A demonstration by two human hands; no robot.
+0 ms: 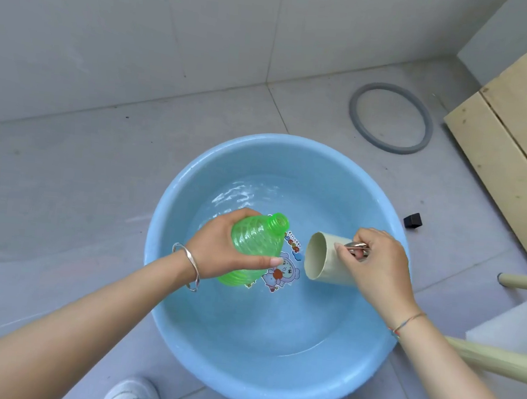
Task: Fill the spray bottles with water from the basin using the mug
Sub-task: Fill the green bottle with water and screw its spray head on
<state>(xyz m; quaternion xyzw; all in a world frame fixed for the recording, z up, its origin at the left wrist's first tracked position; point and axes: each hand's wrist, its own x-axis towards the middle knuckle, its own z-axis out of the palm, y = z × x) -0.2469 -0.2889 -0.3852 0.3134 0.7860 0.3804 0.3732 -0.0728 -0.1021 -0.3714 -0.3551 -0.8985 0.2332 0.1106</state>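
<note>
Bottle of thin ribbed green plastic, light and probably squashy, gripped round its shoulder by left hand; right hand beside it pinches handle of tipped mug.

Over the blue basin, the left hand grips a green bottle while the right hand tilts a mug.

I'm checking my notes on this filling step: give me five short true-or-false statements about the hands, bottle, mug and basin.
1. The left hand grips the green bottle. True.
2. The green bottle is capped. False: its mouth is open.
3. The right hand holds the mug by its handle. True.
4. The mug stands upright on the floor. False: it is held tipped over the basin.
5. The basin is dry. False: it holds water.
</note>
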